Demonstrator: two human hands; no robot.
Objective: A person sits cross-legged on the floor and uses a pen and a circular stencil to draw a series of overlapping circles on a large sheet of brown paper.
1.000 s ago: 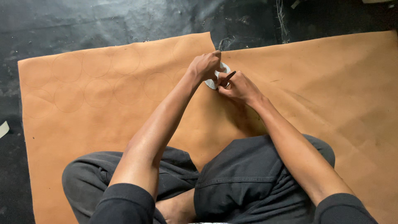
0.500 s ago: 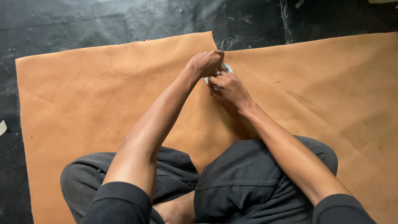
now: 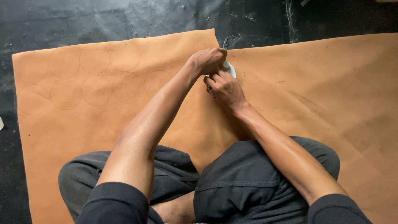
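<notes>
About ten circles traced on leather [image 3: 103, 124]; left hand [image 3: 209, 60] pins disc [image 3: 230, 68], right hand [image 3: 226, 89] grips pen (right side still blank).

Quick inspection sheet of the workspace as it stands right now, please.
Surface: tan sheet spread on dark floor, faint traced circles on its left part.
Job's things: white disc under the hands; pen in the right hand.
Clutter: frayed threads at the sheet's top edge.
Grippers: left hand presses the disc; right hand grips the pen beside it.
Cables: nothing seen.
Surroundings: person's dark trousers at the bottom.
</notes>
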